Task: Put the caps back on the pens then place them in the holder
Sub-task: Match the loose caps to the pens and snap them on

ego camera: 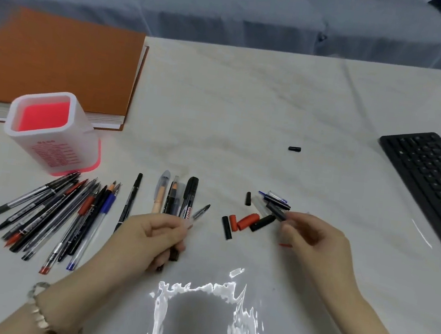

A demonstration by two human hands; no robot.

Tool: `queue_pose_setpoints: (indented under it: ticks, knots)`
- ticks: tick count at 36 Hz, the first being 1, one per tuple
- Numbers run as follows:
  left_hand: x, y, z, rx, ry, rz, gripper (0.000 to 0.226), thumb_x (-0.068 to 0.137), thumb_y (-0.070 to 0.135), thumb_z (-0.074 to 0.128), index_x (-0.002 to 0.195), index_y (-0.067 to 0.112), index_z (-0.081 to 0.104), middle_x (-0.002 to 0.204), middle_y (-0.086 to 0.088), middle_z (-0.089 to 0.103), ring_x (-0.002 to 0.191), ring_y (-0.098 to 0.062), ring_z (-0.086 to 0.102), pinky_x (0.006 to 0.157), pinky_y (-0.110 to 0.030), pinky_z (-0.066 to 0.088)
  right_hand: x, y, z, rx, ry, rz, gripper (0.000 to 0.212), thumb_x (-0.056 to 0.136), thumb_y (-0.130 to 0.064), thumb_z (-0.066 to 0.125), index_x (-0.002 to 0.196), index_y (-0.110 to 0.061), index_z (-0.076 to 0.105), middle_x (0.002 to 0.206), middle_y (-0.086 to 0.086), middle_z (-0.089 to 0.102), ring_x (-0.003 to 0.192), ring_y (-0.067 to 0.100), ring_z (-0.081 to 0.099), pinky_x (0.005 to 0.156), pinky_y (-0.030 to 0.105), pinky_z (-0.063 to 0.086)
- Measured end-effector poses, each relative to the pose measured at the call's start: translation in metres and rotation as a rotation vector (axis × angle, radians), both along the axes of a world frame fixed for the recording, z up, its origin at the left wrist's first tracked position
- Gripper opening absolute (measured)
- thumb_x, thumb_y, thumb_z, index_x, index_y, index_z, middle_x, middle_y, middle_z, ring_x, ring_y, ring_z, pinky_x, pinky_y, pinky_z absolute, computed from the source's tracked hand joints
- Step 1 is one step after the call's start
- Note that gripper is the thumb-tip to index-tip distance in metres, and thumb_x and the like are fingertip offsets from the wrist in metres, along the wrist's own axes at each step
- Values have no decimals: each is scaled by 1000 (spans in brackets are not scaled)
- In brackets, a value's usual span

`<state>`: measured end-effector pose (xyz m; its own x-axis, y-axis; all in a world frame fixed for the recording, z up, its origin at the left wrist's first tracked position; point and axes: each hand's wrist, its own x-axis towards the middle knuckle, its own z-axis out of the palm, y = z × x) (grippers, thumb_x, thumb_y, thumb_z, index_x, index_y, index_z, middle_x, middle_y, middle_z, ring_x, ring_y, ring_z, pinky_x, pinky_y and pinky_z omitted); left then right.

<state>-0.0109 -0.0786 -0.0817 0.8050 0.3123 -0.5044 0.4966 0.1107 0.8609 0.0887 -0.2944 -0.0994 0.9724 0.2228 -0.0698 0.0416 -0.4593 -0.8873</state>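
Clear plastic, light, stiff and probably slick, the pen [201, 210] at lower centre is gripped around its barrel by the left hand [149, 236], best held near the tip, while the right hand [315, 242] pinches a dark cap [277, 215]; the holder [50, 143] stands at left

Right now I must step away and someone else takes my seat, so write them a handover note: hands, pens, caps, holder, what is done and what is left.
Left hand: grips a clear pen, tip bare.
Right hand: pinches a dark cap at the edge of the loose caps.
One black cap lies apart, farther back.
Pen holder: upright, no pens seen in it.
Uncapped pens lie fanned in front of the holder; the middle pens look partly capped.
Done: a few pens capped at most.
Left: cap the held pen and the rest, then put them all in the holder.
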Motion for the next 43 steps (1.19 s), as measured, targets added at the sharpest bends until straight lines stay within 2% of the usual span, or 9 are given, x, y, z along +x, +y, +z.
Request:
queue_pose_setpoints:
  ticks: [6,9,14,17,21,25,34,38,43]
  knots:
    - [1,-3,0,102,-142,140,13,82,1,61,82,11,69,47,2,63,34,-3,43,33,-13,32,16,-6,-3,-256,-123,81,29,81,-5,57,80,-33,62,74,-15,62,69,-1,59,64,8,42]
    - [1,-1,-1,110,-163,173,14,82,3,62,78,15,69,50,2,65,36,-3,44,33,-13,33,28,-15,1,-231,-106,5,31,85,-3,45,80,-29,62,78,-4,63,69,3,57,60,14,42]
    - [2,-3,-3,126,-169,183,17,82,4,61,75,18,68,50,4,65,37,-3,44,34,-12,33,47,-27,12,-395,-54,149,39,85,3,35,81,-22,64,85,0,58,69,-1,53,58,0,37]
    - [4,-8,-2,109,-168,179,14,82,7,62,75,18,69,50,4,64,37,-2,44,35,-12,33,49,-22,6,-540,-36,277,40,86,-1,36,102,-21,67,92,-2,55,84,17,56,66,15,39]
    - [4,-10,-2,109,-166,168,9,82,10,63,79,15,70,51,4,64,38,-4,44,36,-12,34,49,-7,-5,-687,-97,363,40,89,-12,36,116,-30,60,89,-2,47,88,18,50,70,27,35]
    - [4,-10,-3,104,-157,176,10,82,7,62,81,14,69,49,3,63,37,-4,44,35,-11,33,48,6,-10,-713,-204,340,30,95,-27,36,115,-31,58,96,1,53,92,23,55,66,28,35]
    - [1,-13,-1,85,-120,164,8,82,10,63,82,15,69,53,4,65,38,-4,45,35,-13,32,57,18,-17,-797,-320,308,21,91,-30,50,103,-19,62,104,4,55,100,25,53,71,30,40]
    - [2,-14,3,71,-141,163,8,82,8,63,84,13,69,51,4,64,37,-5,43,35,-13,33,53,18,-9,-665,-367,291,14,89,-26,52,89,-17,63,94,1,59,93,22,53,69,29,39]
    - [1,-16,8,77,-182,131,9,82,5,63,88,8,69,51,4,63,38,-5,43,38,-11,35,22,30,28,-23,-24,286,13,81,-21,65,71,-29,63,61,-18,63,59,-1,55,55,7,41]
